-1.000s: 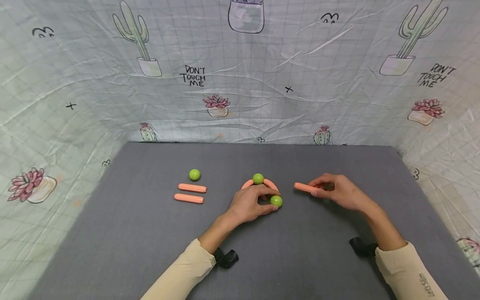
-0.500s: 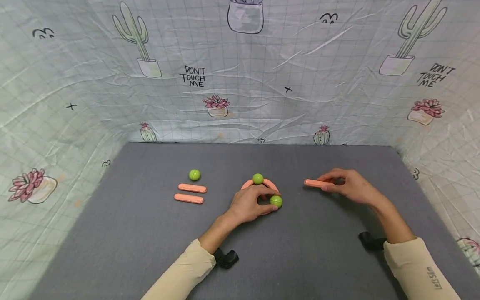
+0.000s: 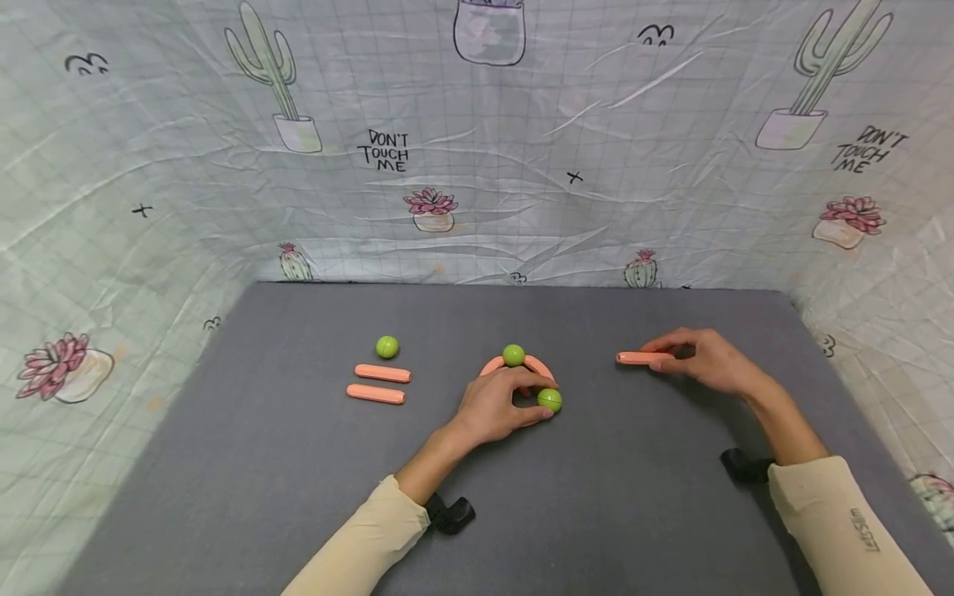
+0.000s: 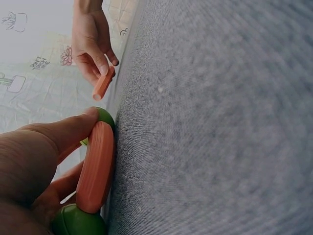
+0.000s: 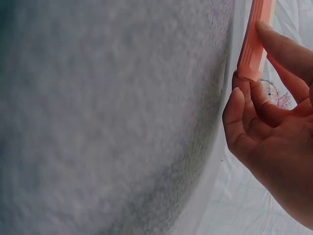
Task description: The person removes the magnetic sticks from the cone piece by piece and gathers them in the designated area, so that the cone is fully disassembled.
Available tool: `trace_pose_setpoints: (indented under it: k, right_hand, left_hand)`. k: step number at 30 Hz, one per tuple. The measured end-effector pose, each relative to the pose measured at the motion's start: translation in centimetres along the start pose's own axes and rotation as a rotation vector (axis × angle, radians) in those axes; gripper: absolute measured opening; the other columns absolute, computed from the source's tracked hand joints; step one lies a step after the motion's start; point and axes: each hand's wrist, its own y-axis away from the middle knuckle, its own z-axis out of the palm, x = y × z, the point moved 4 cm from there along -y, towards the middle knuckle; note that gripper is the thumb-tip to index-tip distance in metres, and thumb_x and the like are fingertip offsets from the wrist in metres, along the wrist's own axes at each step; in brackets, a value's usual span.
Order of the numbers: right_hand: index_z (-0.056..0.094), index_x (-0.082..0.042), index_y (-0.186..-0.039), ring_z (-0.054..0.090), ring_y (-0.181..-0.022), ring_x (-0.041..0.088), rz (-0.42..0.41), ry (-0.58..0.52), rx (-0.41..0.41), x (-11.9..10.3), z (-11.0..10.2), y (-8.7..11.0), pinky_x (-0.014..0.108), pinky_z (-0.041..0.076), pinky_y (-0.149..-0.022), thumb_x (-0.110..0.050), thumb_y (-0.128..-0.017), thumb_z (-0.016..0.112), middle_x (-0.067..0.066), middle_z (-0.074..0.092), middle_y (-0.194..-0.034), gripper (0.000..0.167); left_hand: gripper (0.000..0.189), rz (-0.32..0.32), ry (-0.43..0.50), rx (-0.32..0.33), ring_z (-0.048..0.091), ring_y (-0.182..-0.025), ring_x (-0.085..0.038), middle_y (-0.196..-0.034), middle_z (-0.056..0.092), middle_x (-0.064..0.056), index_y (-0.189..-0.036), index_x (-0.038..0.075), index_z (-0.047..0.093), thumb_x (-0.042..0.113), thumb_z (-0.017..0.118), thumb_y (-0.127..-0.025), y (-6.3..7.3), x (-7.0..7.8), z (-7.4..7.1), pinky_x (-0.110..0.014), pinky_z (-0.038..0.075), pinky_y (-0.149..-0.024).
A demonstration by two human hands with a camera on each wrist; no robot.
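Observation:
My left hand [image 3: 488,407] grips a ring of curved orange pieces [image 3: 538,367] joined by green balls, low over the grey table. Its thumb and a finger are at the right-hand green ball [image 3: 550,401]; another green ball [image 3: 513,355] sits at the ring's far side. The palm hides much of the ring. In the left wrist view, a curved orange piece [image 4: 95,169] runs down to a green ball [image 4: 78,223]. To the right, my right hand [image 3: 708,361] pinches one end of an orange ridged stick [image 3: 633,358], its other end pointing left toward the ring.
On the left of the grey table [image 3: 246,463] lie two orange sticks [image 3: 383,373], one in front of the other. A loose green ball [image 3: 387,347] is just behind them. A cactus-print cloth [image 3: 507,207] stands along the back and sides.
My right hand has moved right and slightly back with the orange stick, away from the ring. The left hand and the ring have stayed in place.

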Motion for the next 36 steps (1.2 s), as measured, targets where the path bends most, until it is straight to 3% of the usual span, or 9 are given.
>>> trace_pose_setpoints:
  k: [8, 18, 24, 29, 33, 36]
  right_hand:
    - [0.074, -0.015, -0.130, 0.059, -0.106, 0.021, 0.024, 0.053, 0.005, 0.7, -0.5, -0.3, 0.032, 0.047, -0.084, -0.034, -0.100, 0.072, 0.015, 0.069, -0.129, 0.035]
    - [0.072, -0.009, -0.132, 0.056, -0.097, 0.021, -0.007, 0.072, -0.014, 0.9, -0.4, -0.6, 0.032, 0.045, -0.080, -0.026, -0.100, 0.073, 0.017, 0.069, -0.122, 0.036]
    - [0.065, -0.009, -0.140, 0.062, -0.116, 0.034, 0.023, 0.057, -0.023, 0.7, -0.4, -0.7, 0.042, 0.049, -0.090, -0.031, -0.099, 0.073, 0.022, 0.064, -0.138, 0.047]
    - [0.064, -0.008, -0.141, 0.060, -0.123, 0.038, 0.047, 0.034, 0.017, 0.7, -0.6, -0.8, 0.041, 0.050, -0.091, -0.034, -0.098, 0.074, 0.022, 0.063, -0.141, 0.051]
    - [0.065, -0.007, -0.139, 0.061, -0.121, 0.037, 0.063, 0.009, 0.085, 0.4, -0.6, -0.7, 0.036, 0.050, -0.086, -0.033, -0.098, 0.075, 0.023, 0.065, -0.138, 0.050]
    - [0.065, -0.006, -0.138, 0.061, -0.119, 0.036, 0.064, -0.012, 0.118, -0.1, -0.3, -0.5, 0.033, 0.051, -0.082, -0.032, -0.100, 0.073, 0.023, 0.066, -0.136, 0.047]
  left_hand:
    - [0.039, -0.014, -0.008, -0.011, 0.070, -0.104, -0.006, -0.116, 0.077, 0.014, -0.128, 0.034, 0.074, 0.035, 0.083, -0.090, -0.1, -0.1, 0.1, -0.031, 0.055, -0.087]
    - [0.040, -0.019, -0.018, -0.025, 0.069, -0.103, -0.006, -0.116, 0.075, 0.015, -0.128, 0.035, 0.074, 0.036, 0.084, -0.089, -0.1, 0.0, 0.2, -0.031, 0.055, -0.085]
    - [0.041, 0.049, -0.053, -0.061, 0.069, -0.109, -0.008, -0.125, 0.074, 0.011, -0.129, 0.029, 0.074, 0.034, 0.083, -0.090, -0.2, 0.2, -0.2, -0.034, 0.053, -0.099]
    - [0.040, 0.114, -0.068, -0.098, 0.070, -0.113, -0.008, -0.125, 0.076, 0.008, -0.128, 0.025, 0.075, 0.031, 0.084, -0.089, -0.2, 0.4, -0.7, -0.036, 0.048, -0.110]
    - [0.037, 0.140, -0.153, -0.095, 0.069, -0.108, -0.006, -0.118, 0.076, 0.012, -0.122, 0.026, 0.075, 0.032, 0.086, -0.088, -0.2, 0.5, -1.1, -0.039, 0.043, -0.111]
    - [0.039, 0.133, -0.242, -0.089, 0.064, -0.102, -0.007, -0.114, 0.075, 0.013, -0.124, 0.029, 0.075, 0.034, 0.087, -0.087, -0.2, 0.5, -1.4, -0.040, 0.041, -0.103]
